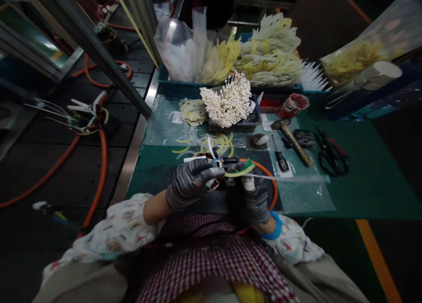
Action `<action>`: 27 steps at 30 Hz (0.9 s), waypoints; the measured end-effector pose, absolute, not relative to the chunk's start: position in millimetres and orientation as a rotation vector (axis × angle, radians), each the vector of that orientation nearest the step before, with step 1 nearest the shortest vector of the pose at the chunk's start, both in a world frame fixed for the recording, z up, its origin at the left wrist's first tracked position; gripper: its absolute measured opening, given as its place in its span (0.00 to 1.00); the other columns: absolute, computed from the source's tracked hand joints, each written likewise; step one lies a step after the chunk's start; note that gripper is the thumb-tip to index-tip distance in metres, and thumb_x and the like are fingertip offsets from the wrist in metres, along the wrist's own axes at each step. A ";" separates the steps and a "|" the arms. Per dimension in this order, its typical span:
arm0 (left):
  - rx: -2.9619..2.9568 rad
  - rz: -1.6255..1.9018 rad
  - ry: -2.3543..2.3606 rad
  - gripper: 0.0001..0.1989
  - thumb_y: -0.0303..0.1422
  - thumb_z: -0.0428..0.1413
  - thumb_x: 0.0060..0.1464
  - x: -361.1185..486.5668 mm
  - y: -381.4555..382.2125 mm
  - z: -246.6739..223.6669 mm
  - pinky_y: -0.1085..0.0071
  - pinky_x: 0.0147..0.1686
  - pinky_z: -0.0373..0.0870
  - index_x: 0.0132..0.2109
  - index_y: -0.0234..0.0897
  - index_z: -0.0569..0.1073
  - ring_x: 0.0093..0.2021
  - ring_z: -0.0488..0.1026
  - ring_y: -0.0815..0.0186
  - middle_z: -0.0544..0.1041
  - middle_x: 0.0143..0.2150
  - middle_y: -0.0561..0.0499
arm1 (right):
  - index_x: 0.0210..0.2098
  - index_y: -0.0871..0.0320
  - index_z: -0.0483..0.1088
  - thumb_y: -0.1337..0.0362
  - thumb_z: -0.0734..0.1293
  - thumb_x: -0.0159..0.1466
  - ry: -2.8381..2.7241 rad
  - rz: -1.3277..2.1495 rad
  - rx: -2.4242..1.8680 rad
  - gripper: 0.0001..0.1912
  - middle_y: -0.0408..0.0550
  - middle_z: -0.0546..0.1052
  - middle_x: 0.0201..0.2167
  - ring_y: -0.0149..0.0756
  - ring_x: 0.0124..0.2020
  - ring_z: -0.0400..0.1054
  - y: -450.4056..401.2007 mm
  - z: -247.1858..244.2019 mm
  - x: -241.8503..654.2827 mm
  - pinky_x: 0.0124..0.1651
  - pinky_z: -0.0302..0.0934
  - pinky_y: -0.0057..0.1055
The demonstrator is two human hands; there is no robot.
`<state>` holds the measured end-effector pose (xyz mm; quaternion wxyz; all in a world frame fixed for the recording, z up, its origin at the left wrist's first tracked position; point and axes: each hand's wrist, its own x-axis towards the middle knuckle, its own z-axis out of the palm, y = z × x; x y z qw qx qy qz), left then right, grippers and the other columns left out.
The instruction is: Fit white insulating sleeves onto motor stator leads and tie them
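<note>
Both hands wear dark grey gloves and meet over a dark mat on the table. My left hand (193, 182) is closed, its fingertips pinching the left end of a curved yellow-green strip (240, 173). My right hand (255, 199), with white tape on the thumb, closes on the strip's other end, beside a bright green bit. Just behind the strip lies a black sleeve (230, 160) with a blue wire at its left. Below the hands, a round part with copper-coloured windings (214, 186) is mostly hidden. An orange cable (273, 184) curves around my right hand.
Loose yellow strips (226, 142) lie beyond the hands. Behind stand a box of white-tipped sticks (227, 100) and trays of yellow and white strips (270, 56). At right lie a hammer (293, 142), screwdriver (281, 158) and scissors (329, 155). A metal post (99, 52) rises at left.
</note>
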<state>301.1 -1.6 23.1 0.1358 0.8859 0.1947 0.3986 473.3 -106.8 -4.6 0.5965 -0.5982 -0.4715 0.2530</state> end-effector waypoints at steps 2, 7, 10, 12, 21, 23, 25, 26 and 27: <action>2.605 1.135 0.585 0.12 0.34 0.54 0.71 301.6 -3.4 24.1 0.74 0.41 0.81 0.45 0.42 0.83 0.40 0.84 0.66 0.86 0.41 0.48 | 0.43 0.52 0.80 0.47 0.65 0.74 -0.984 0.588 -1.381 0.18 0.48 0.85 0.39 0.43 0.40 0.80 -106.1 -1.8 474.4 0.48 0.79 0.42; 2.691 1.056 0.589 0.14 0.33 0.52 0.70 296.8 -10.5 19.9 0.72 0.42 0.82 0.46 0.44 0.84 0.41 0.84 0.65 0.85 0.40 0.48 | 0.42 0.52 0.81 0.43 0.67 0.72 -0.921 0.616 -1.275 0.20 0.49 0.86 0.38 0.45 0.40 0.82 -109.2 3.8 471.7 0.46 0.80 0.44; 2.754 1.046 0.530 0.12 0.34 0.54 0.69 294.1 -12.7 19.6 0.71 0.42 0.81 0.49 0.45 0.83 0.43 0.84 0.64 0.85 0.40 0.48 | 0.43 0.51 0.81 0.47 0.71 0.71 -0.980 0.638 -1.204 0.16 0.47 0.86 0.40 0.44 0.40 0.83 -112.6 8.7 471.7 0.46 0.81 0.43; 2.794 1.056 0.490 0.12 0.33 0.55 0.69 295.0 -11.7 21.8 0.72 0.40 0.80 0.50 0.44 0.83 0.43 0.84 0.63 0.85 0.40 0.48 | 0.44 0.49 0.82 0.52 0.73 0.70 -1.030 0.602 -1.230 0.10 0.44 0.87 0.40 0.43 0.41 0.83 -114.7 11.1 473.7 0.47 0.81 0.42; 2.404 1.161 0.599 0.12 0.32 0.61 0.66 270.7 6.9 24.7 0.68 0.43 0.81 0.55 0.46 0.77 0.42 0.83 0.64 0.84 0.47 0.50 | 0.44 0.51 0.81 0.49 0.66 0.74 -0.984 0.628 -1.313 0.16 0.48 0.86 0.39 0.47 0.42 0.82 -113.9 -8.3 491.0 0.51 0.79 0.48; 2.164 1.075 0.868 0.22 0.38 0.63 0.64 258.8 17.0 20.2 0.64 0.47 0.82 0.62 0.45 0.72 0.49 0.82 0.61 0.81 0.56 0.45 | 0.42 0.51 0.81 0.44 0.64 0.74 -1.002 0.670 -1.266 0.21 0.49 0.85 0.36 0.46 0.39 0.82 -108.3 -11.4 492.2 0.47 0.80 0.46; 2.015 0.780 0.967 0.33 0.46 0.65 0.60 252.9 29.8 14.6 0.58 0.52 0.82 0.67 0.39 0.69 0.55 0.80 0.54 0.78 0.61 0.39 | 0.42 0.51 0.81 0.42 0.63 0.74 -1.128 0.747 -1.194 0.22 0.48 0.85 0.35 0.44 0.36 0.81 -101.6 -8.6 491.6 0.42 0.80 0.43; 1.981 0.592 0.941 0.36 0.48 0.65 0.58 252.9 36.6 11.9 0.57 0.53 0.81 0.67 0.37 0.69 0.56 0.80 0.52 0.79 0.61 0.37 | 0.44 0.50 0.81 0.43 0.64 0.74 -1.247 0.782 -1.152 0.21 0.47 0.85 0.36 0.43 0.36 0.81 -98.1 -4.7 490.6 0.41 0.79 0.42; 1.967 0.425 0.905 0.36 0.49 0.66 0.56 254.6 43.4 9.6 0.55 0.54 0.80 0.66 0.37 0.70 0.56 0.80 0.50 0.80 0.60 0.38 | 0.47 0.48 0.81 0.46 0.64 0.75 -1.395 0.797 -1.115 0.18 0.46 0.85 0.39 0.42 0.37 0.81 -94.7 0.5 489.2 0.41 0.79 0.41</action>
